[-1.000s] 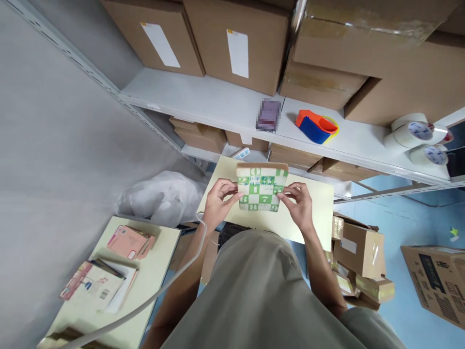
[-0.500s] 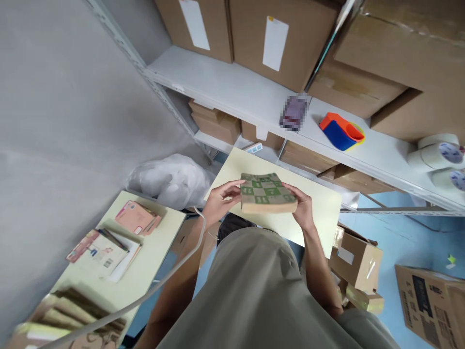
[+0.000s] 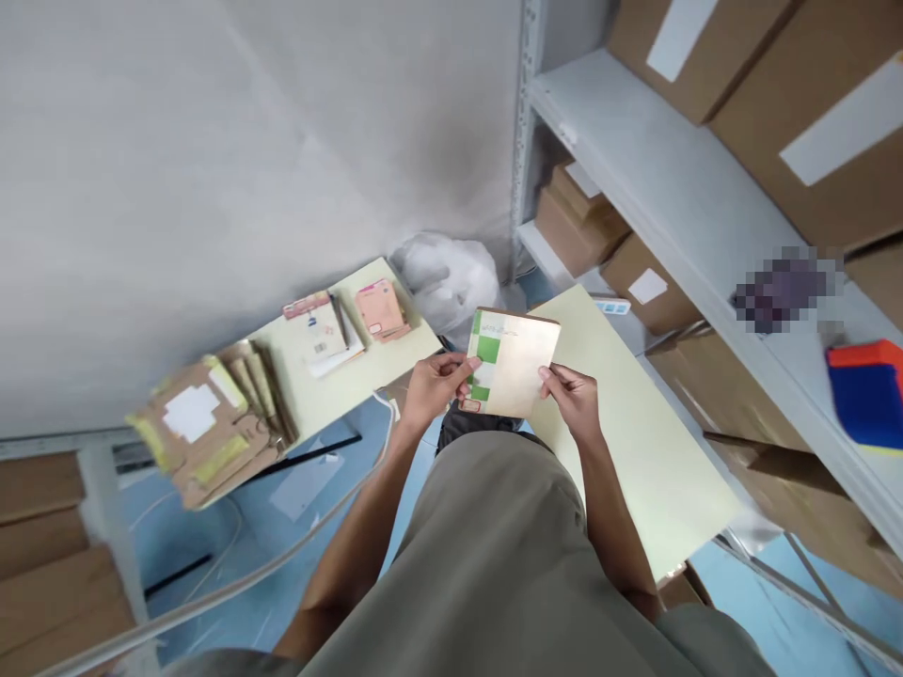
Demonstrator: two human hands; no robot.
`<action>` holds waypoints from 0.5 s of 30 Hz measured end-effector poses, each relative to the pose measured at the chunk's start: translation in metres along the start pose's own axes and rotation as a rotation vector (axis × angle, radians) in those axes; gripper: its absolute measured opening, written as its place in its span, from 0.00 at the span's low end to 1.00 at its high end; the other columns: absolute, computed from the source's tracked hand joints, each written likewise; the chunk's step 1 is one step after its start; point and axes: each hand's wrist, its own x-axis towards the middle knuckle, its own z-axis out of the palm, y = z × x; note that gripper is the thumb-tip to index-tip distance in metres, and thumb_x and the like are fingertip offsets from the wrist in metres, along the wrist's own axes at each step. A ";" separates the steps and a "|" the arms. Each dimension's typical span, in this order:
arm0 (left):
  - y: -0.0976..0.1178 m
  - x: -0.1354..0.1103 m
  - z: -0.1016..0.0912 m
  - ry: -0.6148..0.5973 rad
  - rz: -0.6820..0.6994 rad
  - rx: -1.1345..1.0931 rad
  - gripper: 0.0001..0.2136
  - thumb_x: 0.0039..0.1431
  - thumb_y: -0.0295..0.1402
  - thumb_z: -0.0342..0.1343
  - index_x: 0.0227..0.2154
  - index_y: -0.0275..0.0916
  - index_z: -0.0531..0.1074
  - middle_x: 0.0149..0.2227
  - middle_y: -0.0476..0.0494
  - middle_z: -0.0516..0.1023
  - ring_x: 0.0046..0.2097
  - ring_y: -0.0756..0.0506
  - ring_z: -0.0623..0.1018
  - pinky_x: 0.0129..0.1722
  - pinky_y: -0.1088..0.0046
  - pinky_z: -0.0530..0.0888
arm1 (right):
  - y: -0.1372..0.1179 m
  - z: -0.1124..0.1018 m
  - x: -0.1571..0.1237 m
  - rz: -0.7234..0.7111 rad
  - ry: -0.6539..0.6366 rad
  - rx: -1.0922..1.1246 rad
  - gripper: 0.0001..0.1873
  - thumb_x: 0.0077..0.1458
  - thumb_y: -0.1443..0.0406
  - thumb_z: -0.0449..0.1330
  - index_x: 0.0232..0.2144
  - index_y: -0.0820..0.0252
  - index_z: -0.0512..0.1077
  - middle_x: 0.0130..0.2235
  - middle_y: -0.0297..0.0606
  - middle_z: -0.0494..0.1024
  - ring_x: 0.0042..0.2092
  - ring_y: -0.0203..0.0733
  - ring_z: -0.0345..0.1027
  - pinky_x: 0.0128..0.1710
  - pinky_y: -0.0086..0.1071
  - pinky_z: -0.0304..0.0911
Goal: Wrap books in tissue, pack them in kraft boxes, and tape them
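Observation:
I hold a thin book (image 3: 514,365) upright in front of me with both hands. Its facing side is mostly plain beige, with a strip of green and white squares down its left edge. My left hand (image 3: 435,387) pinches that left edge with thumb and fingers. My right hand (image 3: 575,402) grips the book's lower right corner. The book hangs above the near end of a pale yellow table (image 3: 635,442).
A second pale table (image 3: 331,385) on the left carries a few books (image 3: 321,329), a pink book (image 3: 381,308) and flattened cardboard pieces (image 3: 204,428). A white plastic bag (image 3: 448,277) sits between the tables. Grey shelving (image 3: 677,202) with cardboard boxes (image 3: 811,113) stands on the right, plus a red-blue tape dispenser (image 3: 867,395).
The book was turned over: its checkered cover faced me, then lay flat, and now the plain beige side shows. My view swung left toward the side table.

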 end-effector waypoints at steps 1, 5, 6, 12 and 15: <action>-0.003 -0.003 -0.006 0.033 0.002 0.001 0.30 0.49 0.62 0.75 0.36 0.36 0.84 0.19 0.49 0.77 0.19 0.49 0.73 0.22 0.72 0.71 | 0.000 0.005 0.003 0.001 -0.030 -0.011 0.28 0.64 0.42 0.68 0.23 0.55 0.78 0.24 0.35 0.78 0.28 0.41 0.68 0.34 0.36 0.69; -0.013 -0.007 -0.015 0.126 0.049 0.019 0.33 0.59 0.68 0.63 0.28 0.38 0.82 0.21 0.42 0.79 0.25 0.45 0.79 0.23 0.72 0.70 | 0.005 0.015 0.012 0.035 -0.093 -0.002 0.31 0.65 0.38 0.64 0.26 0.55 0.81 0.28 0.40 0.83 0.30 0.44 0.72 0.31 0.36 0.68; -0.013 -0.005 -0.015 0.136 0.060 0.018 0.35 0.62 0.70 0.58 0.26 0.38 0.82 0.22 0.40 0.80 0.29 0.43 0.81 0.23 0.72 0.71 | 0.007 0.014 0.012 0.053 -0.101 0.020 0.34 0.66 0.36 0.61 0.26 0.55 0.81 0.29 0.42 0.84 0.33 0.47 0.76 0.32 0.37 0.69; -0.005 0.017 0.002 0.022 0.174 0.119 0.33 0.68 0.65 0.56 0.42 0.38 0.87 0.43 0.38 0.88 0.40 0.41 0.83 0.36 0.69 0.78 | 0.033 -0.005 0.003 0.191 -0.085 0.178 0.33 0.65 0.32 0.59 0.41 0.54 0.81 0.40 0.42 0.87 0.44 0.50 0.81 0.42 0.38 0.76; 0.002 0.030 0.026 -0.159 0.331 0.324 0.18 0.68 0.50 0.64 0.47 0.42 0.87 0.46 0.42 0.86 0.40 0.44 0.81 0.43 0.69 0.79 | 0.061 -0.014 -0.006 0.206 -0.021 0.260 0.27 0.56 0.39 0.74 0.42 0.51 0.76 0.38 0.33 0.85 0.40 0.44 0.79 0.44 0.36 0.73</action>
